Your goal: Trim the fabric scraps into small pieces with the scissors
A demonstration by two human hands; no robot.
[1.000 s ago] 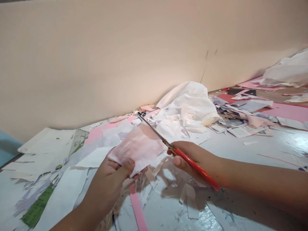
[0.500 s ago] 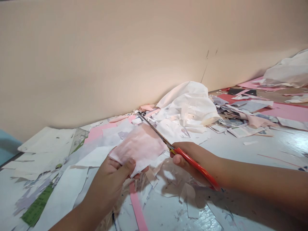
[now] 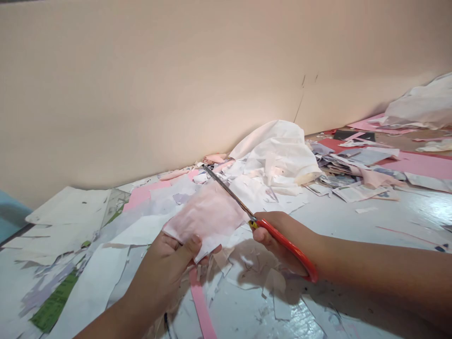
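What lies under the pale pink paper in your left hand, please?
Below the pale pink paper, scraps of white paper and a pink strip show; what lies directly beneath is covered by the sheet and the left hand.

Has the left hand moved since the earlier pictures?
Yes: the left hand, holding the paper, has shifted slightly right, toward the scissors, judged against the pink strip below it, which keeps its place.

Paper-craft workspace: cut paper scraps [image 3: 247, 282], pink card [image 3: 420, 165], magazine pages [image 3: 356, 192] strewn across white surface [image 3: 406, 212] against beige wall [image 3: 176, 84].
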